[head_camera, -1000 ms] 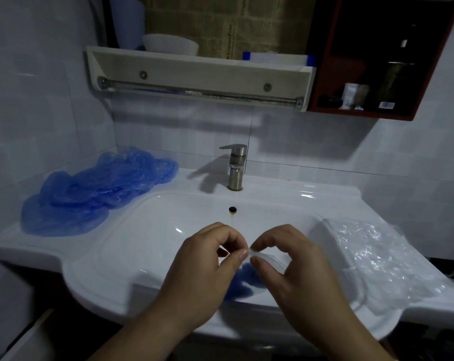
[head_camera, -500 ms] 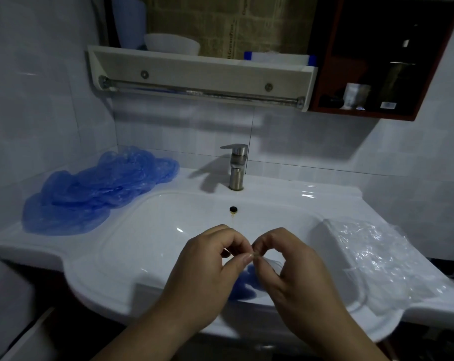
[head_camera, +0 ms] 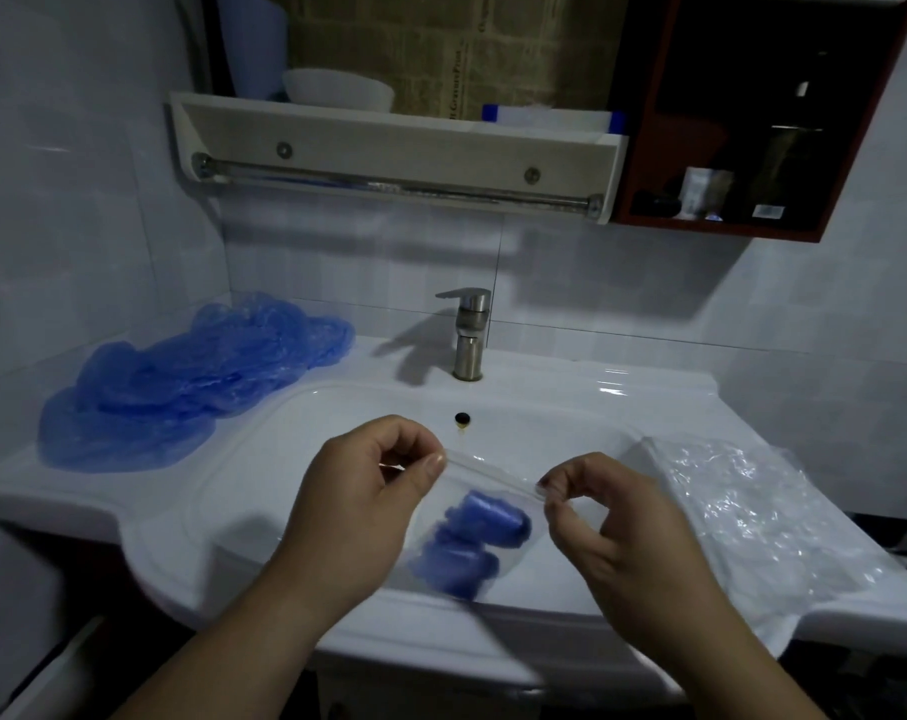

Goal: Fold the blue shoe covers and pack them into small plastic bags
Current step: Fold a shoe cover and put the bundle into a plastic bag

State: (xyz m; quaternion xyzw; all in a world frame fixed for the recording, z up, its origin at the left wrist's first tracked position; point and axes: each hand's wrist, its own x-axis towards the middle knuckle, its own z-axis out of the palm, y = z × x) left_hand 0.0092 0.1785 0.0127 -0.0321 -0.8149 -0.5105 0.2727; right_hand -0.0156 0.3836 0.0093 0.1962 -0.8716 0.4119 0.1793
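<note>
Shoe covers (head_camera: 471,544), folded into tight blue rolls, sit inside a small plastic bag (head_camera: 495,474) that hangs over the front of the sink basin (head_camera: 337,407). The bag is clear, so most of its outline is hard to make out; only its top strip shows as a pale line running between the hands. The rolls are blurred, and I cannot tell whether there are two or more. The lower corner of the bag merges with the white rim.

The left hand (head_camera: 357,511) pinches the left end of the top strip between thumb and forefinger, its other fingers curled in. The right hand (head_camera: 612,532) pinches the right end in the same way, a little lower. The rolls hang below and between both hands, closer to the left palm. Both forearms are cut off by the bottom edge.

On the desk (head_camera: 648,387), a loose pile of blue shoe covers (head_camera: 181,392) lies left of the basin, well apart from the hands. A crinkled stack of clear bags (head_camera: 752,511) lies on the right, near the right hand. The faucet (head_camera: 469,332) stands behind the basin. What stands in the dark wall cabinet (head_camera: 726,122) is too dim to tell.
</note>
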